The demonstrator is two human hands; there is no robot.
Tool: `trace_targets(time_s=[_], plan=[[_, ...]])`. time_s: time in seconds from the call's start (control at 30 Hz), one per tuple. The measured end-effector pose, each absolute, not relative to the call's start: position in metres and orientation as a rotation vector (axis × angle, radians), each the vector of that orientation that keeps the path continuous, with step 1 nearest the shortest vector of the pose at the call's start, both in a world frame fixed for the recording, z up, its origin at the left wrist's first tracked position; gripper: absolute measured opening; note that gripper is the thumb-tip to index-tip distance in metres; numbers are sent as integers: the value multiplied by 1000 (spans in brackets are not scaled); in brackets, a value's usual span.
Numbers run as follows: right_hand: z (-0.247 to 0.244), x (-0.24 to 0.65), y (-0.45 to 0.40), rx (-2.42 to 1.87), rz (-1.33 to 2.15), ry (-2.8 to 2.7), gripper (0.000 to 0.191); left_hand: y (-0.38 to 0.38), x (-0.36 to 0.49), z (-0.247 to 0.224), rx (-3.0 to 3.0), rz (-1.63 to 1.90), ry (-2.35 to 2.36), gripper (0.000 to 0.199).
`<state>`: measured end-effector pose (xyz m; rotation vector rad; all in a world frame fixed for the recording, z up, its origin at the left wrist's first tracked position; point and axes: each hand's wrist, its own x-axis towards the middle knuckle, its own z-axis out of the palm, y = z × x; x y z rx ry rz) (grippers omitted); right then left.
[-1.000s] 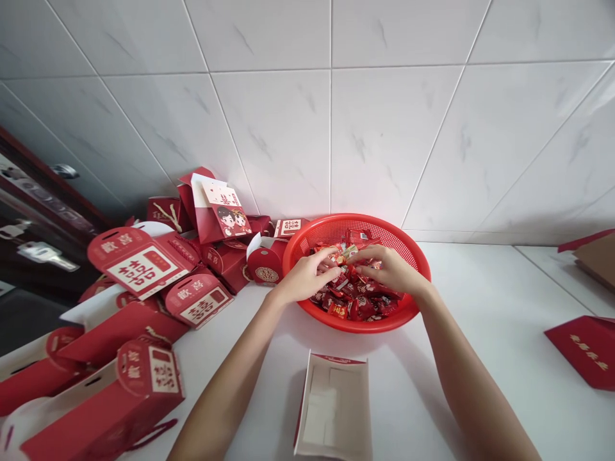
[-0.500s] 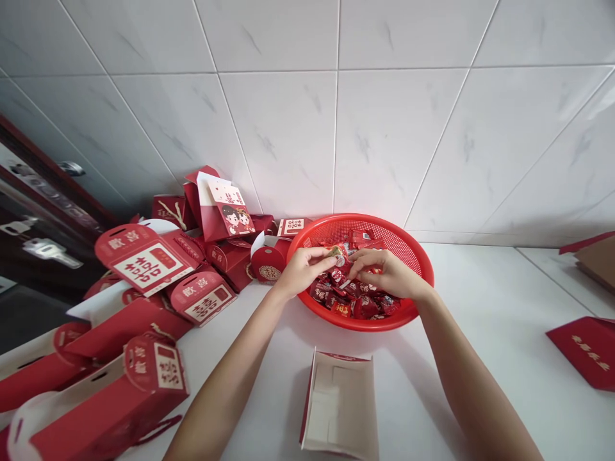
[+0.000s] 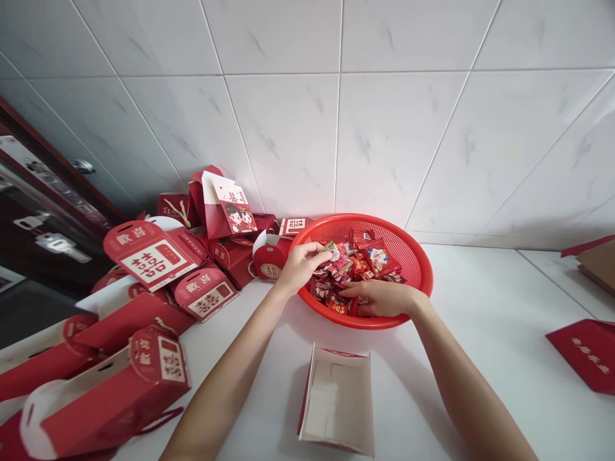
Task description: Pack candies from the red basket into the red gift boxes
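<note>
Red wrapped candies (image 3: 377, 259) lie heaped in a round red plastic basket (image 3: 417, 256). My left hand (image 3: 306, 264) is over the basket's left side, thumb and fingers pinched on a small candy packet (image 3: 332, 252) with red and greenish wrapping. Down among the candies at the basket's front right is my right hand (image 3: 379, 297), its fingers curved over the wrappers; whether it grips one is hidden. In front of the basket stands an open box (image 3: 339, 403) with pale inner walls, and nothing shows inside it.
Many red gift boxes (image 3: 148, 259) with white patterns are piled at the left. At the right edge lie a red folded box (image 3: 587, 354) and a brown cardboard piece (image 3: 598, 262). A tiled wall (image 3: 398, 128) rises behind; a dark door with keys (image 3: 60, 243) is at far left.
My right hand has moved away from my left hand and down into the candies at the basket's front. My left hand still pinches its packet, slightly further left.
</note>
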<state>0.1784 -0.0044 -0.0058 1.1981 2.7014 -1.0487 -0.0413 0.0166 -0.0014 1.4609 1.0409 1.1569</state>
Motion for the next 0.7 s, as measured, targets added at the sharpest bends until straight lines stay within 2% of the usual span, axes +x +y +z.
trace_targets(time_s=[0.2, 0.5, 0.7], plan=[[-3, 184, 2, 1564, -1087, 2805, 47, 16, -43, -1, 1447, 1139, 1030, 35], [-3, 185, 8, 1801, -1523, 3056, 20, 17, -43, -1, 1487, 1166, 1072, 29], [-9, 187, 13, 1827, -1478, 3101, 12, 16, -45, 1, 1565, 1096, 1068, 26]])
